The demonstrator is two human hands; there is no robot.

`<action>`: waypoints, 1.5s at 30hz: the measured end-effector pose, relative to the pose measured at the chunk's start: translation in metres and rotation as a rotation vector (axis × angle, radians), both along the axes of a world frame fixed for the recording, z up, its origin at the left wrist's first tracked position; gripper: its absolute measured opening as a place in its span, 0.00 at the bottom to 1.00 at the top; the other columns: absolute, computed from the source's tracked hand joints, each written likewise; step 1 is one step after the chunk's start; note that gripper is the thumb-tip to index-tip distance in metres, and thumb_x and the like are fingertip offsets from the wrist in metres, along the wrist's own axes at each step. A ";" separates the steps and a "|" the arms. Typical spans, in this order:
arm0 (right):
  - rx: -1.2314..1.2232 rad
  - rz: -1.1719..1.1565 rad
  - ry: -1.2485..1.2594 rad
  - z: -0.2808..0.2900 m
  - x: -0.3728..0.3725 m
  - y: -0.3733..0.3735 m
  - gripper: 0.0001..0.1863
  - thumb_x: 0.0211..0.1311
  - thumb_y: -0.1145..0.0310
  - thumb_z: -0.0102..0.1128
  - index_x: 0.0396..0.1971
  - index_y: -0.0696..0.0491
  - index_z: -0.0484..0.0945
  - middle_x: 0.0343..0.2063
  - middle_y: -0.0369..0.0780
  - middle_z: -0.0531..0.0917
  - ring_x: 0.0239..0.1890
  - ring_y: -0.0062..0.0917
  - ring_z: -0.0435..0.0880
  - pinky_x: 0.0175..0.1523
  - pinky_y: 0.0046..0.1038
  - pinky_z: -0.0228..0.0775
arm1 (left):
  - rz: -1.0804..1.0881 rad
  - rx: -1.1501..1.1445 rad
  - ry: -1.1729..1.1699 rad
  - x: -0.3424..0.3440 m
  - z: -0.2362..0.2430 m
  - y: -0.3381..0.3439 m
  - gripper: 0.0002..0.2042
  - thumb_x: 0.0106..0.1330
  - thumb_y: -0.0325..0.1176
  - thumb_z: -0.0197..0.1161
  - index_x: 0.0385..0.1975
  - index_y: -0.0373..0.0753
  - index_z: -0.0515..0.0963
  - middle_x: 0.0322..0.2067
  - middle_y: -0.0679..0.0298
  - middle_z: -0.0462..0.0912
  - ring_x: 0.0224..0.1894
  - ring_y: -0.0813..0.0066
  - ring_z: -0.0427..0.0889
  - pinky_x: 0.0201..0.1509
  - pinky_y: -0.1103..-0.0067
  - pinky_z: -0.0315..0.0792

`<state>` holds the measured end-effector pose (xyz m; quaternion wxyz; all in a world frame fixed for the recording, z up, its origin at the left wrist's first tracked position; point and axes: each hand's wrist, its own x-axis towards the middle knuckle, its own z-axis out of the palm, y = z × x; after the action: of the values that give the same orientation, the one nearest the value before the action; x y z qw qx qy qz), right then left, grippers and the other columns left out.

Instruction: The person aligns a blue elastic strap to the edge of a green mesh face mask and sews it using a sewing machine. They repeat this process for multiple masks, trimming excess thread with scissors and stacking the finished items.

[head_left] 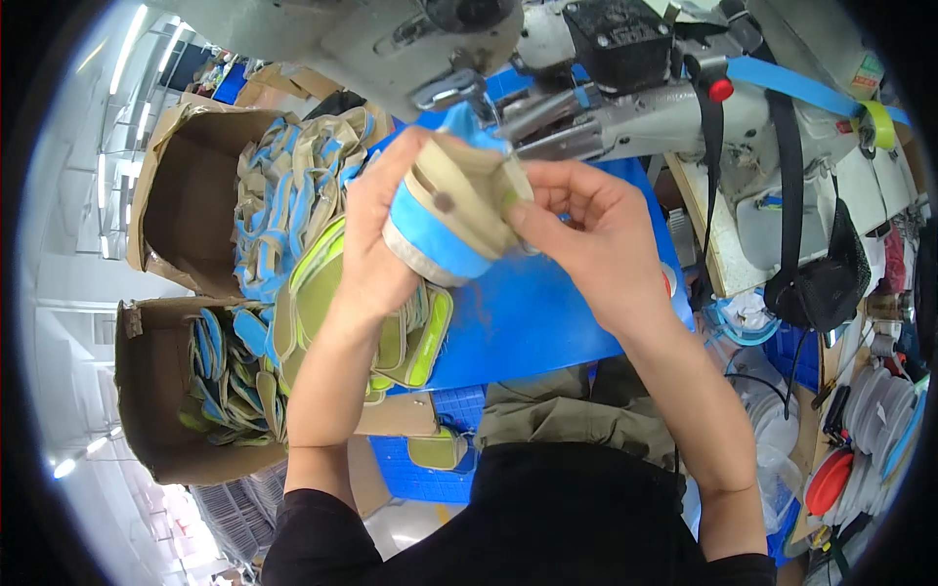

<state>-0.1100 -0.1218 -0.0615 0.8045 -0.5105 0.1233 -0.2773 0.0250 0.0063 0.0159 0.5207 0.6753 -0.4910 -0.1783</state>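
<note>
Both of my hands hold a shoe upper [451, 217] made of tan and blue pieces with a white lower edge. My left hand [383, 234] wraps around its left side from behind. At its right edge my right hand [594, 234] pinches it with thumb and fingers. The piece is held just below the head of an industrial sewing machine [547, 78], over a blue work surface [532, 313].
A pile of green and tan uppers [327, 293] lies by my left wrist. Two open cardboard boxes [156, 391] on the left hold more blue, tan and green pieces. Right of the machine are a black pouch [826, 283], cables and stacked spools [860, 439].
</note>
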 end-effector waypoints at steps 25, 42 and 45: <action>0.093 0.000 -0.025 0.005 0.000 0.007 0.13 0.63 0.78 0.68 0.47 0.61 0.84 0.32 0.34 0.87 0.33 0.12 0.82 0.41 0.17 0.74 | -0.021 0.097 -0.142 -0.005 0.004 0.002 0.18 0.64 0.41 0.62 0.46 0.34 0.82 0.45 0.60 0.82 0.46 0.65 0.81 0.51 0.73 0.73; -0.035 -0.090 -0.009 0.005 0.009 0.008 0.13 0.60 0.76 0.73 0.44 0.60 0.84 0.32 0.34 0.86 0.33 0.11 0.81 0.37 0.14 0.72 | 0.144 -0.159 0.036 0.011 -0.015 0.002 0.09 0.68 0.26 0.60 0.43 0.33 0.83 0.34 0.69 0.87 0.36 0.85 0.81 0.41 0.84 0.76; -0.087 -0.107 -0.030 -0.002 0.009 0.007 0.14 0.59 0.76 0.73 0.45 0.60 0.84 0.32 0.34 0.86 0.32 0.10 0.81 0.35 0.13 0.71 | 0.180 -0.226 0.004 0.014 -0.019 0.002 0.08 0.67 0.26 0.62 0.42 0.34 0.84 0.35 0.70 0.87 0.38 0.85 0.81 0.44 0.84 0.75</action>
<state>-0.1014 -0.1152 -0.0633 0.7674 -0.5333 0.1262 -0.3328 0.0385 0.0080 -0.0028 0.6083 0.6531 -0.4446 -0.0758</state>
